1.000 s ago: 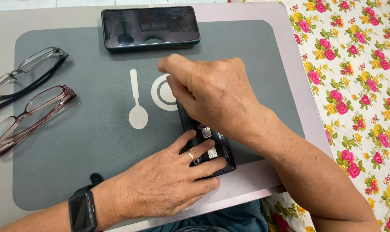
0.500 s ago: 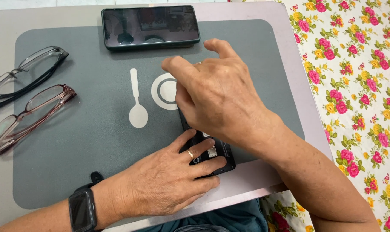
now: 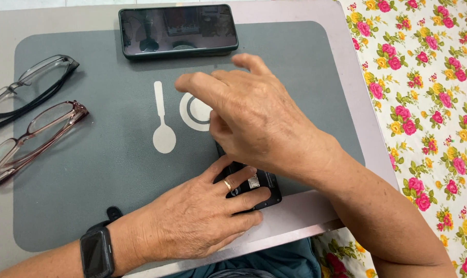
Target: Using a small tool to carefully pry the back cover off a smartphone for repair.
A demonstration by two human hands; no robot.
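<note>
While pinned, device under left hand

You see one view only: your head camera looks steeply down, close over the tray, phone at its far edge.

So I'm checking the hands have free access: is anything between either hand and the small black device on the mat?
Nothing visible does. The left hand rests its fingers directly on the small black device, and the right hand sits right over its upper end. The phone and both pairs of glasses lie apart.
</note>
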